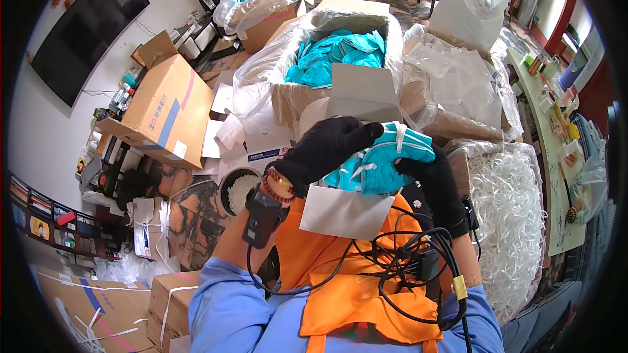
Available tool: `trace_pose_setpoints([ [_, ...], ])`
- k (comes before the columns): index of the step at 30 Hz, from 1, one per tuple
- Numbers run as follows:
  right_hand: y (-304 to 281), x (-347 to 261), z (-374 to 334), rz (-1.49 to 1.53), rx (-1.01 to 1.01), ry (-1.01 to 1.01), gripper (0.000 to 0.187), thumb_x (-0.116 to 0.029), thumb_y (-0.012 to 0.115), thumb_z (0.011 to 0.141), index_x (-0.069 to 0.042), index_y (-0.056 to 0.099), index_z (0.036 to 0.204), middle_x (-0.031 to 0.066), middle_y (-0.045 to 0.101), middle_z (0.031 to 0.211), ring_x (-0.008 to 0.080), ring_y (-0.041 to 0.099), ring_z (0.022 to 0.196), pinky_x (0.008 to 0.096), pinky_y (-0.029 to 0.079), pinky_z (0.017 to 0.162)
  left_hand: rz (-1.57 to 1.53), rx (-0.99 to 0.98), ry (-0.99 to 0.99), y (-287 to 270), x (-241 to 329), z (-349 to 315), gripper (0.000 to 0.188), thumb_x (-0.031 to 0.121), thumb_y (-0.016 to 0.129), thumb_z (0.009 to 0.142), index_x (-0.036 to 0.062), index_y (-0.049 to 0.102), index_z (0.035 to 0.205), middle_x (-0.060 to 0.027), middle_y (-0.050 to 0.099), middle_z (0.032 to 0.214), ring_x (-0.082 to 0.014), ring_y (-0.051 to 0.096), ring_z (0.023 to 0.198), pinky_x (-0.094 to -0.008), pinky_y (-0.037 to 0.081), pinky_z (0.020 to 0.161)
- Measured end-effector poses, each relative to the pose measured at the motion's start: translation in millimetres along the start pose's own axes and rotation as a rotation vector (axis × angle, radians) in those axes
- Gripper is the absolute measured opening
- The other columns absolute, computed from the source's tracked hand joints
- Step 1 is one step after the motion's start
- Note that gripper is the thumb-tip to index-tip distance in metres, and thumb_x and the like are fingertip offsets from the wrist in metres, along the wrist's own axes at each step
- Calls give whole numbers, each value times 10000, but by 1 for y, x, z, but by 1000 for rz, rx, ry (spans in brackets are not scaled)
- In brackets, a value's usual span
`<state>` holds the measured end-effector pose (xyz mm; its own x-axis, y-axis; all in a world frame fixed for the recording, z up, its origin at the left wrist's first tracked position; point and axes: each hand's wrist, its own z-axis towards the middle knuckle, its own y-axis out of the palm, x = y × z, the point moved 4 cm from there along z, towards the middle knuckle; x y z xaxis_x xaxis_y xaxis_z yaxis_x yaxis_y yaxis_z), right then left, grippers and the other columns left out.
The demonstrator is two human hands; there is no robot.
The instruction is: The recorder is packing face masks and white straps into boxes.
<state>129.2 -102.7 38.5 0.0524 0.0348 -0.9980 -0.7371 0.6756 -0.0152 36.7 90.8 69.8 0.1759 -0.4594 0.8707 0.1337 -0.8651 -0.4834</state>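
Observation:
A stack of teal face masks (396,165) with white straps is in front of my chest, above an open white carton (347,212) whose near flap hangs toward me and far flap stands up. My right hand (437,184), in a black glove, grips the stack's right edge, with the thumb on top. On the left, my black-gloved left hand (330,151) has its fingers curled against the masks' upper left side. Its fingertips partly hide the straps there. How far the masks sit inside the carton is hidden.
Ahead stands a plastic-lined box (392,39) of loose teal masks. To the right is a box of white elastic straps (507,202). A bucket of white pellets (242,191) and a cardboard box (170,111) are on the left. Black cables (418,255) loop over my orange apron.

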Motion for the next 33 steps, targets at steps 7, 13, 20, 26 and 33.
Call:
trace_pose_setpoints([
  [7,10,-4,-6,197,-64,38,282,-88,692,803,-9,642,1070,15,670,927,90,617,834,267,507,760,-382,25,80,-1,1,31,236,120,715,850,23,652,1056,-39,675,969,-93,608,880,-263,501,797],
  [13,4,15,-8,220,-142,109,277,-87,644,802,-23,640,1072,6,664,937,88,615,845,257,500,768,-40,574,115,-37,-9,30,162,140,684,871,39,651,993,-50,675,915,-116,623,811,-272,505,737],
  [20,7,17,-4,238,-40,65,309,-67,669,790,-23,633,1093,10,671,948,92,618,854,258,500,787,69,191,262,-15,2,-1,192,193,599,948,57,637,1079,-36,658,954,-102,608,873,-256,486,810],
  [26,11,5,-6,218,-96,82,328,-52,696,780,-24,630,1100,16,673,960,98,622,862,272,504,794,-364,-119,227,10,-2,-5,289,232,598,956,25,593,1158,-32,620,1107,-96,555,1022,-272,461,894],
  [33,-10,22,-14,421,-157,151,305,-96,707,772,-32,633,1061,42,674,963,138,639,872,296,517,808,-291,-533,49,0,2,-12,197,169,634,915,22,655,1044,-1,657,964,-106,600,910,-262,484,836],
])
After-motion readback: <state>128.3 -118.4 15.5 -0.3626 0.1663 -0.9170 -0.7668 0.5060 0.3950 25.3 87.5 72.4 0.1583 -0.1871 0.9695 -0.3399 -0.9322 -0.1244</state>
